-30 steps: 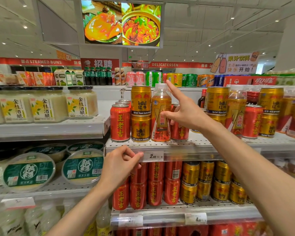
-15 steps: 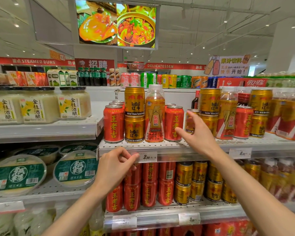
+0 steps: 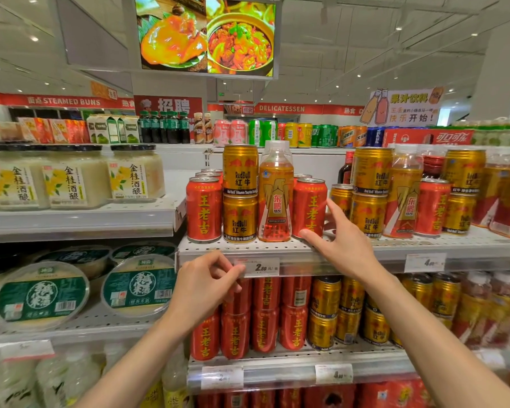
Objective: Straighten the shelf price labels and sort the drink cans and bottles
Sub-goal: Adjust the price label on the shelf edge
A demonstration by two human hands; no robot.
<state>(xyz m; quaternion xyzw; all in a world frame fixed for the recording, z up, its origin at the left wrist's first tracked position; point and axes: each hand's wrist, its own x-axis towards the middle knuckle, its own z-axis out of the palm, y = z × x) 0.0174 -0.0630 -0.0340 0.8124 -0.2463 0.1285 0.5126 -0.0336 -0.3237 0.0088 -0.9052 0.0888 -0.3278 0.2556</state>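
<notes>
**Hands at the drink shelf edge**

The left hand (image 3: 202, 285) pinches the left end of the white paper price label (image 3: 259, 267) on the grey metal shelf's (image 3: 277, 248) front rail. The right hand (image 3: 340, 242), fingers spread and relaxed, touches the base of a red cylindrical drink can (image 3: 309, 207) standing beside a clear orange drink bottle (image 3: 276, 195).

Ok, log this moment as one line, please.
left hand: pinching price label | right hand: open, fingers at red can | orange bottle: upright beside it
</notes>
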